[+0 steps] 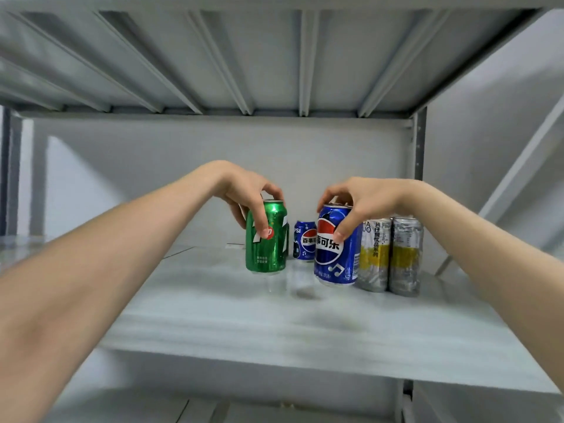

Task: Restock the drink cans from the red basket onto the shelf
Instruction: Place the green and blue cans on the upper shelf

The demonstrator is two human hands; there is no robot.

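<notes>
Presently on view: one pale grey metal shelf board [274, 325], with the ribbed underside of the grey shelf above [274, 56] overhead. Item one: green aluminium 7-Up can [270, 251], upright, left of centre, gripped from above by the left hand [241, 190], whose fingers curl round its top and side. Item two: blue aluminium Pepsi can [334, 261], upright, gripped likewise from above by the right hand [363, 199], and just beside two slim silver-and-yellow cans [374, 254] that stand side by side to its right. Whether the base of either held can touches the board cannot be told. Item three: second blue Pepsi can [305, 242], upright on the board, farther back, between the two held cans.
</notes>
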